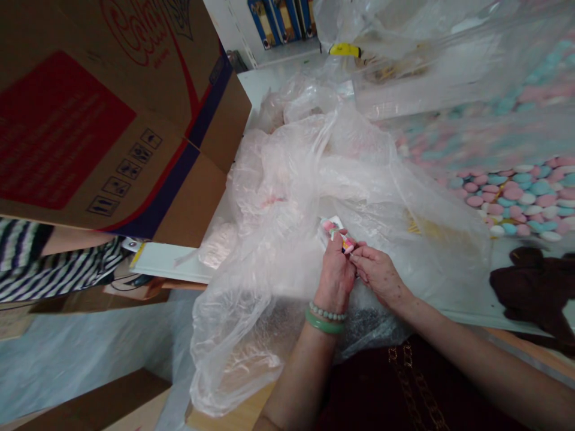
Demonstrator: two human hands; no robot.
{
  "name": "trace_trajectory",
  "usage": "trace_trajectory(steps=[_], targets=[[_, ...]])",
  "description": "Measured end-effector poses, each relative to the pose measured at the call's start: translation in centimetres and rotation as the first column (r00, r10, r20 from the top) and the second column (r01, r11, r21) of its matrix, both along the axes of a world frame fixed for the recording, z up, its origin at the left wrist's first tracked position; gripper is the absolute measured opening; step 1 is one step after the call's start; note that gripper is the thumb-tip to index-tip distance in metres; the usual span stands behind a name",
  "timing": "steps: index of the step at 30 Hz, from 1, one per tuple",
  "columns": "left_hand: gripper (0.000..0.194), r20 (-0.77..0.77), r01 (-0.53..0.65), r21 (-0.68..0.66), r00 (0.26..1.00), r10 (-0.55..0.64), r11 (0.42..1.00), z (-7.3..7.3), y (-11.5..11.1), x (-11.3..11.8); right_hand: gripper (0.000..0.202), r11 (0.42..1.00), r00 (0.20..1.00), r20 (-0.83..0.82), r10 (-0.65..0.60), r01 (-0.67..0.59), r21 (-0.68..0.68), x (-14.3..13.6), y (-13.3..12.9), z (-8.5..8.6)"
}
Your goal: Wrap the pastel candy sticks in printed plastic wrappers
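Observation:
My left hand (336, 274), with a green bangle and a beaded bracelet at its wrist, is closed around a small candy packet (331, 225). Pink, white and yellow show on the packet. At its near end my right hand (377, 272) has its thumb and fingers pinched together, close against the left fingers. Whether they grip the packet's edge or something else is hidden. Under and around both hands spreads a large crumpled clear plastic bag (287, 239), which drapes over the table's front edge.
A big cardboard box (179, 120) stands at the left, with a person's striped sleeve (85, 263) below it. Pink, blue and white candies (516, 197) lie in clear plastic at the right. Nearby are a dark brown item (530, 287) and a yellow-handled tool (345, 49).

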State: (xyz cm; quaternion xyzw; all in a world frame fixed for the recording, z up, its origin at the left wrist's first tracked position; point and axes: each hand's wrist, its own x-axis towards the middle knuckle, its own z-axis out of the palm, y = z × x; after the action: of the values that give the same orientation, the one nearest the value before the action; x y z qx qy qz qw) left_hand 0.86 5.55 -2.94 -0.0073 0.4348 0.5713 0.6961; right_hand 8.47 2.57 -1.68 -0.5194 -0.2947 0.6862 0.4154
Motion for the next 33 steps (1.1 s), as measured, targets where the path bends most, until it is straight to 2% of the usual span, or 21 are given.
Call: trace_trajectory(steps=[3, 6, 9, 12, 16, 19, 22, 25, 27, 28, 30, 31, 33], targets=[[0.022, -0.002, 0.000, -0.026, 1.000, 0.000, 1.000, -0.3, -0.6, 0.4, 0.020, 1.000, 0.999, 0.041, -0.013, 0.012, 0.021, -0.2, 0.1, -0.6], [0.026, 0.079, 0.070, -0.028, 0.995, -0.068, 0.997, -0.1, -0.8, -0.1, 0.019, 0.999, 0.999, 0.045, -0.028, 0.026, 0.037, 0.0, 0.2, -0.9], [0.032, 0.139, 0.120, 0.049, 0.982, -0.125, 0.992, 0.3, -0.4, -1.3, 0.018, 1.000, 1.000, -0.010, 0.002, -0.002, 0.031, 0.4, 0.3, -0.8], [0.034, 0.160, 0.107, 0.105, 0.979, -0.123, 0.989, 0.7, 0.5, -2.3, 0.018, 0.999, 0.996, -0.076, 0.042, -0.042, 0.002, 0.6, 0.1, -0.7], [0.031, 0.036, 0.065, 0.044, 0.997, -0.066, 0.997, 0.6, 0.9, -1.6, 0.018, 0.999, 0.994, -0.106, 0.015, -0.020, -0.041, 0.4, 0.1, -0.5], [0.025, -0.086, -0.011, -0.022, 0.996, 0.009, 1.000, 0.1, 0.4, -0.2, 0.018, 0.999, 0.996, -0.082, -0.030, 0.027, -0.039, 0.0, 0.3, -0.2], [0.022, -0.143, -0.067, -0.035, 0.988, 0.061, 0.997, 0.0, -0.2, 0.9, 0.019, 0.998, 0.997, -0.053, -0.054, 0.052, -0.031, -0.2, 0.6, -0.3], [0.020, -0.087, -0.034, -0.006, 0.996, 0.033, 0.999, 0.3, -0.7, 1.2, 0.019, 0.997, 0.997, -0.027, -0.076, 0.075, -0.019, 0.0, 0.8, -0.6], [0.024, -0.050, 0.058, 0.016, 0.997, -0.057, 0.998, 0.5, -1.2, 0.9, 0.019, 0.996, 0.995, -0.049, -0.081, 0.080, -0.026, 0.2, 0.9, -0.7], [0.026, -0.075, 0.103, 0.029, 0.992, -0.101, 0.994, 0.5, -1.4, 0.6, 0.020, 0.996, 0.994, -0.069, -0.081, 0.079, -0.040, 0.4, 0.9, -0.7], [0.027, -0.247, 0.127, 0.057, 0.963, -0.109, 0.990, 0.5, -2.0, 0.1, 0.021, 0.995, 0.991, -0.107, -0.078, 0.070, -0.075, 0.7, 1.0, -0.5], [0.027, -0.369, 0.112, 0.079, 0.926, -0.075, 0.991, 0.4, -2.2, -0.3, 0.021, 0.994, 0.990, -0.118, -0.077, 0.066, -0.089, 0.9, 1.0, -0.4], [0.029, -0.593, 0.105, 0.130, 0.805, -0.008, 0.986, 0.2, -2.7, -0.9, 0.022, 0.993, 0.989, -0.128, -0.073, 0.060, -0.102, 1.1, 1.0, -0.2]])
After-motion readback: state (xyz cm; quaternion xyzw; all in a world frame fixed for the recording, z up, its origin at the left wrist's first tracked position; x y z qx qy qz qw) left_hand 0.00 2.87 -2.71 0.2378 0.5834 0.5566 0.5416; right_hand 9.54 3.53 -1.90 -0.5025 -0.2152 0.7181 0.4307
